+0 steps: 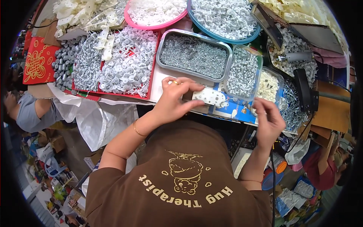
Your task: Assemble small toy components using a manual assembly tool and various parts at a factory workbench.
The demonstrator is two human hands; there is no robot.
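Observation:
My left hand grips a white oblong plastic piece with round holes and presses it against a small brown block at the table's front edge. My right hand hovers to the right of it, just below a clear tub of cream parts. Its fingertips are pinched together, and anything between them is too small to make out. A gold ring and a thin bracelet show on the left hand and wrist.
Behind the hands stand a metal tray of screws, a clear tub of screws, a red tray of white plastic parts, and pink and blue bowls. A power screwdriver lies at the right. Other people sit at the left and right.

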